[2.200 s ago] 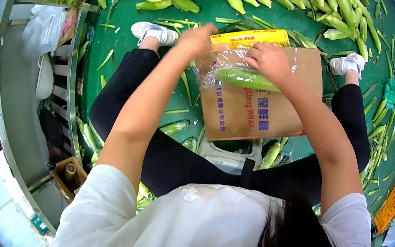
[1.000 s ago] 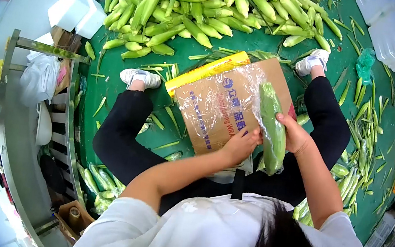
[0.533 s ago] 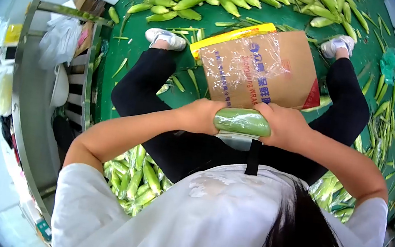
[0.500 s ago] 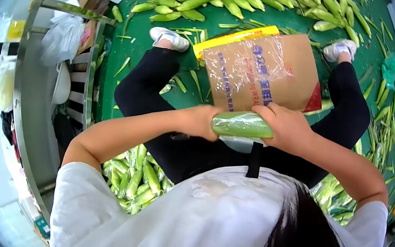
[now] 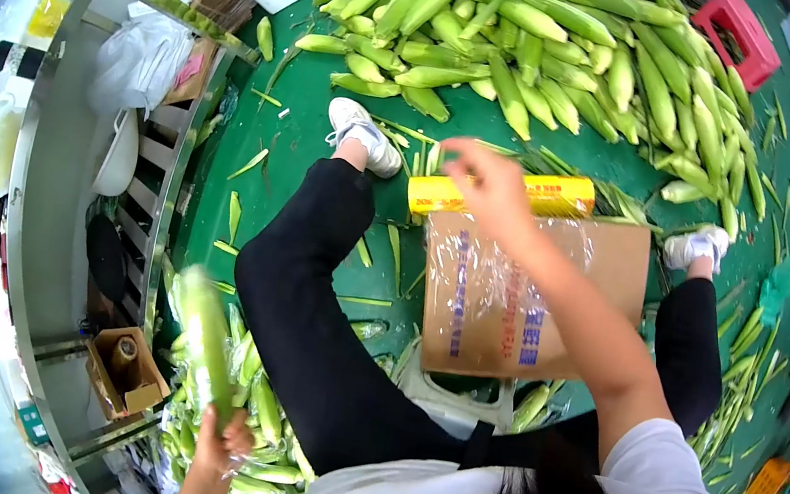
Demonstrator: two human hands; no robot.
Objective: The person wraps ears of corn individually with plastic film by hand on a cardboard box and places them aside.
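At the lower left, my left hand (image 5: 221,440) is closed around the lower end of a green ear of corn (image 5: 208,337). The ear stands nearly upright over a heap of film-wrapped corn (image 5: 266,411), its upper end smeared by motion. My right hand (image 5: 493,185) is raised in front of me, fingers apart and slightly curled, with nothing visible in it. Just behind and partly below it lies a yellow roll of cling film (image 5: 559,195). Clear film covers part of the printed cardboard box (image 5: 584,304) between my knees.
A large pile of unwrapped corn (image 5: 564,48) spreads over the green floor (image 5: 314,246) ahead. A pink stool (image 5: 742,38) stands at the far right. On the left runs a metal rack (image 5: 53,169) with a small carton (image 5: 125,371). Loose husks litter the right side.
My hands have parted: the left carried the ear of corn down to the left over the wrapped heap. My right hand let go and moved forward above the box. The view has shifted.
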